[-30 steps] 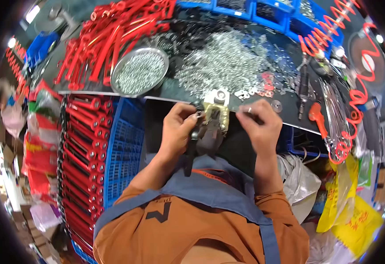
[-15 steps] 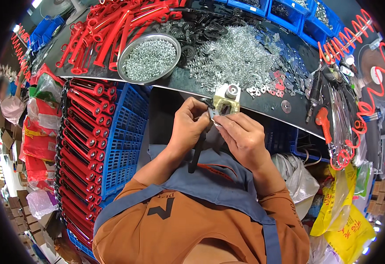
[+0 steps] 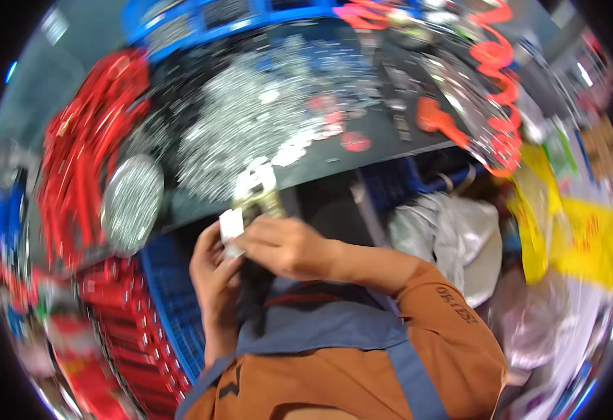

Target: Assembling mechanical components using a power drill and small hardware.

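Just over the near edge of the dark workbench [image 3: 327, 162], both hands are gathered at a small pale piece [image 3: 231, 223], which stands to the left of a yellowish metal fixture [image 3: 256, 206]. On the left, the left hand [image 3: 214, 276] has its fingers curled in toward the thumb with hardly any gap, and the piece looks pinched at their tips. From the right, the right hand [image 3: 289, 245] reaches across, palm turned down, fingers bent and tips drawn together at the near end of the piece; blur hides whether they grip it, only touch it, or have something smaller between them. A dark bar [image 3: 254, 297] hangs on the near side, below the right hand.

To do this well, I would let the left pinch carry the piece and leave the right fingertips free for fine placing. Bracing the left wrist close to the body should help, since the piece seems to be held in the air rather than laid on the bench. Small parts could slip off the near edge, so working a little farther in, toward the loose springs [image 3: 250, 105], might be safer. The round metal dish [image 3: 133, 203] on the left sits well apart from the fingers, out of the way
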